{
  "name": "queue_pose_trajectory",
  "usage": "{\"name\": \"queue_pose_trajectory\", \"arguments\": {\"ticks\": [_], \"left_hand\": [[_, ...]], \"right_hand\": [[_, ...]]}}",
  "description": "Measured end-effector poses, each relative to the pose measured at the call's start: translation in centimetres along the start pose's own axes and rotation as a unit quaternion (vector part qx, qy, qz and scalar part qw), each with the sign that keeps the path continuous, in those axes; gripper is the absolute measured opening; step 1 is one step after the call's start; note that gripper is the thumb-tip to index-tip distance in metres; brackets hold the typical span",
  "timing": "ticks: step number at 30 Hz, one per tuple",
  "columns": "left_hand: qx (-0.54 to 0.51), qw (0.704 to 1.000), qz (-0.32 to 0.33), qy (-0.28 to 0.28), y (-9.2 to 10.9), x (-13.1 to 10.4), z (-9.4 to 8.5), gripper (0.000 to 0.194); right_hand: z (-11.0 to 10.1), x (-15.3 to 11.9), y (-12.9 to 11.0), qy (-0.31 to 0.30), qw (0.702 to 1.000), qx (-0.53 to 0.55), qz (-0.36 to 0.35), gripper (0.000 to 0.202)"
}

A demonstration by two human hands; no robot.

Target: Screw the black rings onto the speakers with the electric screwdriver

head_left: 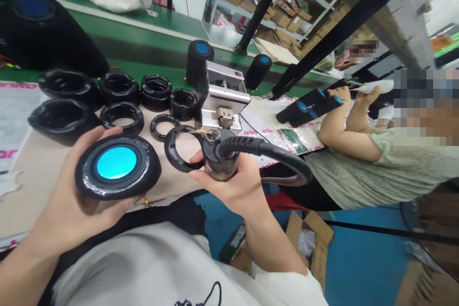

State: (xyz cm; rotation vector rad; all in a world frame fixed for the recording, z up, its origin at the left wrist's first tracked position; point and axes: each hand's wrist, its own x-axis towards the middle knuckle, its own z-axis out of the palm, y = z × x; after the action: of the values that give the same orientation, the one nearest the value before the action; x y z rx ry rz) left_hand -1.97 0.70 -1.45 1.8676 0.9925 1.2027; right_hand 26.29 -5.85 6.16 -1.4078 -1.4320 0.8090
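Observation:
My left hand (pixel 68 201) grips a black round speaker body (pixel 152 165) with a shiny blue disc on its end, which faces up toward the camera. Wrapped round a dark cylindrical tool (pixel 220 165) with a thick black cable is my right hand (pixel 244 181). Between the two hands a flat black ring (pixel 174 150) touches or lies just behind my right fingers; whether they hold it too is unclear. A smaller black ring (pixel 165 126) lies on the table behind it.
Several black ring-shaped housings (pixel 156 91) stand behind my hands, beside a silver metal device (pixel 224 98). Dark cylinders with blue ends (pixel 199 64) stand beyond. On the right, another person's hands (pixel 340 94) are near more cylinders. An open carton (pixel 319 253) sits on the floor.

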Motion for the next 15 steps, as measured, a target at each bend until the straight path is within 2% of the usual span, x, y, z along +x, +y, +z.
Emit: {"name": "queue_pose_trajectory", "arguments": {"ticks": [2, 3, 5, 8, 11, 13, 15], "left_hand": [[-0.013, 0.999, -0.033, -0.04, 0.1, 0.3, -0.5, 0.117], [0.005, 0.998, -0.045, -0.036, 0.3, 0.4, -0.5, 0.113], [0.064, 0.997, -0.045, 0.006, 0.6, 0.5, 0.4, 0.11], [0.089, 0.993, 0.005, 0.072, 1.0, 0.6, 3.1, 0.112], [0.01, 0.997, 0.024, 0.07, 1.1, 0.7, 5.5, 0.111], [-0.04, 0.998, 0.027, 0.042, 1.2, 0.7, 6.3, 0.112], [-0.053, 0.998, 0.019, 0.023, 1.5, 0.6, 6.7, 0.109]], "right_hand": [[-0.2, -0.1, -0.2, -0.001, 1.0, 0.0, 0.003, 0.037], [-0.3, -0.1, -0.3, 0.006, 1.0, 0.001, 0.003, 0.037], [-0.5, -0.2, -0.5, 0.041, 0.999, 0.011, -0.003, 0.036], [-0.7, -0.6, -1.0, 0.088, 0.996, 0.024, -0.014, 0.04], [-0.9, -1.0, -1.7, 0.046, 0.999, 0.008, -0.018, 0.045], [-0.8, -1.1, -2.4, 0.0, 1.0, -0.014, -0.009, 0.038], [-0.6, -0.9, -3.1, -0.024, 0.998, -0.045, -0.028, 0.029]]}}
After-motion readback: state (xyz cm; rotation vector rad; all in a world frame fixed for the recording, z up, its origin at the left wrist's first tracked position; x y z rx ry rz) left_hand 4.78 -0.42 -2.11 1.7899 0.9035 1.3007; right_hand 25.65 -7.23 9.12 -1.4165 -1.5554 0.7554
